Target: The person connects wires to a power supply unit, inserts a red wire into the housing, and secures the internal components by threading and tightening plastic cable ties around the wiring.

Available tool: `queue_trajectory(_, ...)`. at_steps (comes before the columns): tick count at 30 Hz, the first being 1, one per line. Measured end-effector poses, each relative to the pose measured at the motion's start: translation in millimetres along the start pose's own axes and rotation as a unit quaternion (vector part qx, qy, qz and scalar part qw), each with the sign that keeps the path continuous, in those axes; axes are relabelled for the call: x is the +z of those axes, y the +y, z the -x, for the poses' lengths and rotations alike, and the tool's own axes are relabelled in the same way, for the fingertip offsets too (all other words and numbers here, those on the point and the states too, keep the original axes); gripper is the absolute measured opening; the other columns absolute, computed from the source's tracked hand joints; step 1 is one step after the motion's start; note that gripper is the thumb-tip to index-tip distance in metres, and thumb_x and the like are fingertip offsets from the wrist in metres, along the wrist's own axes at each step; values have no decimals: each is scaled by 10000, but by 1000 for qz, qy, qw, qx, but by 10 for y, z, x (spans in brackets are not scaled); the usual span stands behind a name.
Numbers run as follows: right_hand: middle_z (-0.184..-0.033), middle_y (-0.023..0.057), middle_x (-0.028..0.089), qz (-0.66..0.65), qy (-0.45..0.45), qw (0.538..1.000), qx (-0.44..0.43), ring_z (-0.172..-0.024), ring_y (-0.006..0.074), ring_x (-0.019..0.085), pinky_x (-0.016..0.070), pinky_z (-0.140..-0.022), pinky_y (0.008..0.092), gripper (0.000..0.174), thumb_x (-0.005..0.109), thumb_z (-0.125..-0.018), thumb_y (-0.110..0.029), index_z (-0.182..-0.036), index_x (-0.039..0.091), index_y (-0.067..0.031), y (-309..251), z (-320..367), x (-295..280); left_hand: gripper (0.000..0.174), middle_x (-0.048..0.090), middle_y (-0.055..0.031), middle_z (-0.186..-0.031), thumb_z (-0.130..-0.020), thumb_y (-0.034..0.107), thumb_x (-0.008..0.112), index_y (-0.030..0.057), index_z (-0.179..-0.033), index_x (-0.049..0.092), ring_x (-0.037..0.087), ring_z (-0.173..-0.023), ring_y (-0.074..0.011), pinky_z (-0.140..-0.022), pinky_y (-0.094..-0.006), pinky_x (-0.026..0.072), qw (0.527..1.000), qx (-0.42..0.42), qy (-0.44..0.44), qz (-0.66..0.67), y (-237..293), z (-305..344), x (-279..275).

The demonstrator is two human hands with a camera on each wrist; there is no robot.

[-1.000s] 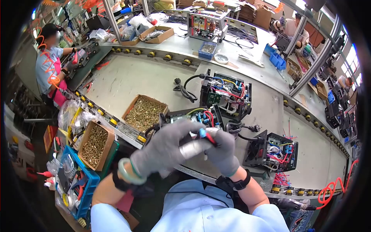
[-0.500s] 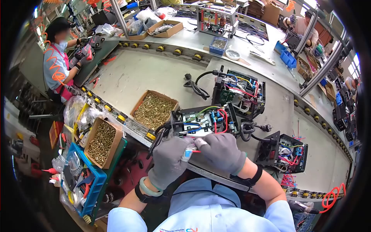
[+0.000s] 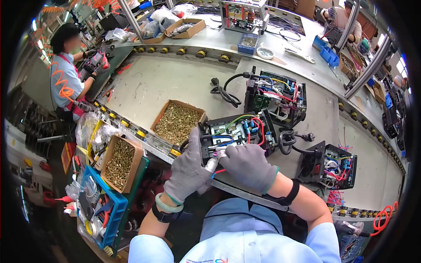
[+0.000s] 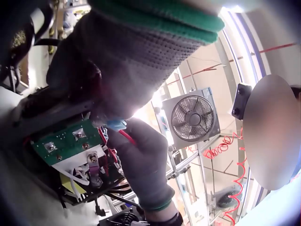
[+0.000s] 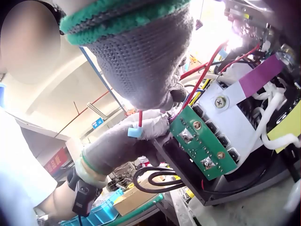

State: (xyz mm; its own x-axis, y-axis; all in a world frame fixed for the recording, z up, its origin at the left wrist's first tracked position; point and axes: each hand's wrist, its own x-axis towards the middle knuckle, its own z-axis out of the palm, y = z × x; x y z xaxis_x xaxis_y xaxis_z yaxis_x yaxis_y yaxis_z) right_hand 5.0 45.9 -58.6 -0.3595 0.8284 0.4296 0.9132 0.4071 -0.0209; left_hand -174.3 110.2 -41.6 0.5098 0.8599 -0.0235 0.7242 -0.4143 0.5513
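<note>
The electronics unit has a dark metal frame, coloured wires and, in the right wrist view, a green circuit board. My gloved left hand grips its left side panel, index finger along the panel, taped thumb at the near corner. My gloved right hand is at the near edge, fingers curled round a red wire whose blue connector hangs out below them. Both sets of fingertips are close together; the exact pinch point is hidden. The left wrist view shows the left hand above the right hand.
Two similar units stand right of mine, with black power cables between. A box of brass-coloured parts is left of it. Another parts box and a blue crate stand lower left. A person works at far left.
Both hands have moved up onto the unit's near edge. The left hand's index finger has straightened along the side panel. The connector, held at the left fingers before, now hangs below the hands.
</note>
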Motion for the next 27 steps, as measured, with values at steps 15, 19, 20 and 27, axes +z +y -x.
queue_trajectory(15, -753, 34, 586, -57, -91, 994, -31, -638, 202, 669, 498, -494, 349, 216, 681, -798, -302, -859, 658, -96, 178, -177, -95, 1005, 655, -298, -1060, -760, 217, 708, -127, -1497, 117, 697, -843, -417, -773, -463, 571, 990, 136, 7, 36, -326, -106, 60)
queue_trajectory(19, -756, 48, 595, -65, -123, 989, -44, -636, 214, 672, 507, -500, 351, 166, 665, -807, -255, -839, 657, -92, 228, -227, -107, 990, 663, -283, -987, -757, 210, 706, -157, -1476, 133, 697, -801, -412, -721, -456, 576, 981, 187, 47, 21, -351, -124, 98)
queue_trajectory(20, -757, 54, 598, -66, -120, 989, -48, -630, 218, 670, 507, -498, 356, 157, 661, -807, -245, -832, 654, -89, 232, -219, -97, 982, 662, -279, -952, -763, 211, 699, -165, -1470, 131, 694, -778, -413, -694, -461, 573, 984, 174, 36, 21, -333, -126, 93)
queue_trajectory(27, -768, 64, 596, -67, -125, 989, -41, -641, 223, 658, 499, -518, 365, 127, 610, -819, -181, -870, 614, -64, 147, -230, -48, 991, 661, -309, -1011, -758, 146, 722, -160, -1477, 112, 698, -786, -421, -685, -466, 573, 992, 119, 9, -30, -207, -113, 94)
